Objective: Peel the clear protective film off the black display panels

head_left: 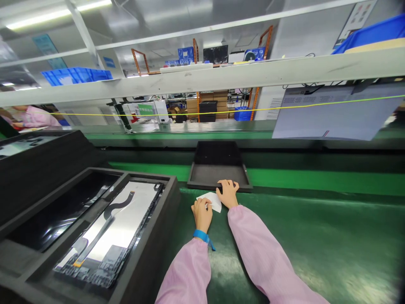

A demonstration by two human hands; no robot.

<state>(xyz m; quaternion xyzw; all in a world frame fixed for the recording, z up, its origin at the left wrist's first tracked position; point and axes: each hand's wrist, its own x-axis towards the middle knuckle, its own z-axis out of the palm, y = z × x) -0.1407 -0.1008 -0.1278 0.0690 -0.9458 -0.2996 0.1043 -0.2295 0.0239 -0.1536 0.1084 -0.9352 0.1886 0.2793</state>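
Observation:
My left hand [201, 213], with a blue band at the wrist, is closed with its fingertips pinching a white wipe [216, 202] that lies on the green work surface. Just to its right, my right hand [228, 193] has its fingers bent over the near rim of a shallow black tray [218, 173]. No loose part shows inside that tray. Left of my hands stands a black foam box [177, 188]. In its compartments lie a display panel [126, 215] with a ribbon cable and a dark glossy screen [69, 209].
Another black foam box [47, 169] rises at the far left. A green bench top [316, 236] spreads to the right. Overhead runs a white rail [221, 80], with a yellow cord [234, 110] below it. White sheets [335, 114] hang at the right. A person's pink sleeve [39, 117] shows far left.

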